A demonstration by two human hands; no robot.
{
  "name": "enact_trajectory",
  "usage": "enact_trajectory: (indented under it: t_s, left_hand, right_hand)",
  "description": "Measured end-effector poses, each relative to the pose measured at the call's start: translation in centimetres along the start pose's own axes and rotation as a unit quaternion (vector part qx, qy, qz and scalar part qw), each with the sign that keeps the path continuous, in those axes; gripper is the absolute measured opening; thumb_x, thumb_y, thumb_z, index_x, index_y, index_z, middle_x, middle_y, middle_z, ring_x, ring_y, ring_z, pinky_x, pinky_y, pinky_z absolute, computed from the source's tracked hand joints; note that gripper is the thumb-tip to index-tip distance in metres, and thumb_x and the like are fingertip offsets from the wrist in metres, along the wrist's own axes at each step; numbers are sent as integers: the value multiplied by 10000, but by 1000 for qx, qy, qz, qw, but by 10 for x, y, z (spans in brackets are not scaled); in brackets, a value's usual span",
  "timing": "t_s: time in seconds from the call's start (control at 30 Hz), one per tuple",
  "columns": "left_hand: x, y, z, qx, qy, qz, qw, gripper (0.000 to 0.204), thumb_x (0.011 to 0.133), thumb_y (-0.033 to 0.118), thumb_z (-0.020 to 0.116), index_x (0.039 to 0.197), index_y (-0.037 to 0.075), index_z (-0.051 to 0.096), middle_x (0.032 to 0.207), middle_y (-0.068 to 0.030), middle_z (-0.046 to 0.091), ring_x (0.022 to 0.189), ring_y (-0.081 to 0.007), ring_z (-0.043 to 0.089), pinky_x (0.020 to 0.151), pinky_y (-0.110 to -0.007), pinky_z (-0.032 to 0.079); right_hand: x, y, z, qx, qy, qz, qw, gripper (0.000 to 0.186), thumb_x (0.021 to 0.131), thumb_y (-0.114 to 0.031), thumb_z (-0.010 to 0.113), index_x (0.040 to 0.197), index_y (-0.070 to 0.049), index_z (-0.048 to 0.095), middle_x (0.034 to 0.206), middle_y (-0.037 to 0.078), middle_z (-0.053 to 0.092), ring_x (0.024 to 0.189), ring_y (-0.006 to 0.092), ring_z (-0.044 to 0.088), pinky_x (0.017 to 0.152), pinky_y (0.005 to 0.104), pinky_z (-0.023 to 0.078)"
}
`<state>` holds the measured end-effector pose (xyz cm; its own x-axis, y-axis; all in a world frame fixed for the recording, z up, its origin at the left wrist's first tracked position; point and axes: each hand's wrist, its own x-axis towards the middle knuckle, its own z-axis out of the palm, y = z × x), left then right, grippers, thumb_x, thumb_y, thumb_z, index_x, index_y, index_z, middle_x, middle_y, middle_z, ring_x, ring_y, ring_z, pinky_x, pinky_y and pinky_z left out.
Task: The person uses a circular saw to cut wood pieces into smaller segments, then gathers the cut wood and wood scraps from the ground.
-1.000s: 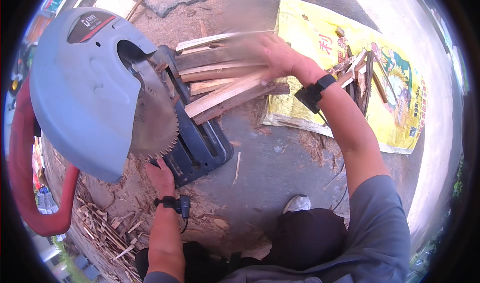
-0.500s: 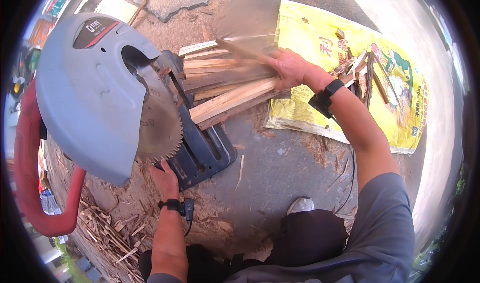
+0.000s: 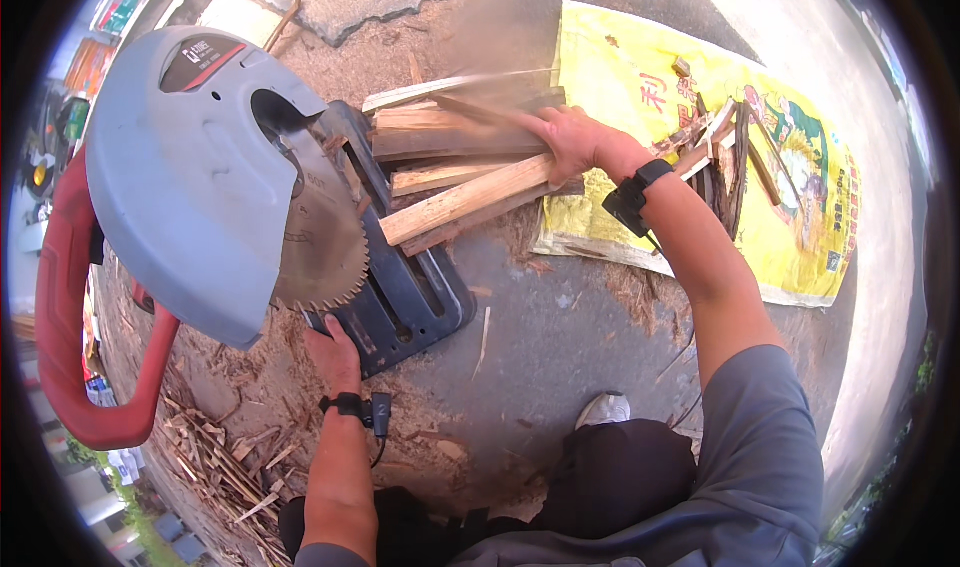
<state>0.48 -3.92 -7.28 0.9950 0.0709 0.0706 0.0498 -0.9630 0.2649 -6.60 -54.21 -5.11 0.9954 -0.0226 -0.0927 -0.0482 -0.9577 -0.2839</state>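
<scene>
Concrete ground [image 3: 520, 347], strewn with sawdust and splinters, spreads beneath everything, and at the far left a blurred clutter of coloured objects bends along the rim. Nearest that edge, a looped red handle [image 3: 62, 307] curves around beside the blue-grey guard [image 3: 190, 197] of a cutting saw. Below the guard, a heap of thin sticks [image 3: 220, 462] lies loosely on the ground. From the guard's right side emerges the round toothed blade [image 3: 325, 237], standing over the saw's slotted black base [image 3: 452, 307]. Just under the blade's lower teeth, the left hand [image 3: 335, 355] is at the near corner of the base, a strap with a small dark box around its wrist; its fingertips are partly hidden, so whether it grips or merely rests there I cannot tell. Further right, split wooden strips [image 3: 468, 199] lie side by side, their left ends on the base and the others reaching past it. At those right ends, the right hand [image 3: 580, 142] grasps several strips, fingers curled over them; the farther pieces blur. Below it shows a white shoe [image 3: 604, 409]. Rightmost, a yellow printed sack [image 3: 610, 207] lies flat, bearing a jumble of broken wood scraps [image 3: 742, 167].
</scene>
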Motion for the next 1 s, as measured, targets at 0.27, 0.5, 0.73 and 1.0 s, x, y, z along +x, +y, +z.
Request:
enact_trajectory:
  t_s: [0.27, 0.5, 0.73, 1.0]
  left_hand:
    - [-1, 8, 2, -7, 7, 18, 1000, 483, 937, 378, 528, 1036, -94, 503, 1044, -316, 571, 988, -472, 553, 854, -514, 434]
    - [-1, -1, 4, -2, 8, 3, 1000, 471, 955, 364, 501, 1088, -88, 497, 1081, -305, 572, 1015, -464, 551, 867, -509, 431]
    - [-3, 11, -3, 10, -24, -21, 999, 497, 960, 385, 489, 1106, -91, 487, 1086, -310, 576, 1022, -471, 550, 878, -510, 432]
    - [2, 1, -1, -19, -23, -12, 999, 525, 970, 377, 482, 1171, -108, 486, 1142, -315, 567, 1075, -461, 539, 927, -482, 416]
  right_hand:
    - [-7, 4, 2, 31, -46, 18, 998, 1157, 519, -219, 818, 1500, -213, 203, 1083, 228, 555, 986, 397, 579, 855, 433, 491]
    - [-39, -35, -12, 45, 17, -31, 998, 1071, 571, -232, 790, 1482, -178, 230, 983, 248, 580, 867, 392, 618, 744, 453, 513]
    - [-116, -70, -55, 130, 50, 52, 989, 1037, 574, -201, 764, 1472, -148, 248, 994, 251, 618, 855, 403, 629, 767, 429, 527]
    - [-175, -43, 17, 422, 172, 101, 884, 986, 607, -210, 811, 1418, 40, 309, 1255, 171, 563, 1161, 238, 534, 1025, 312, 397]
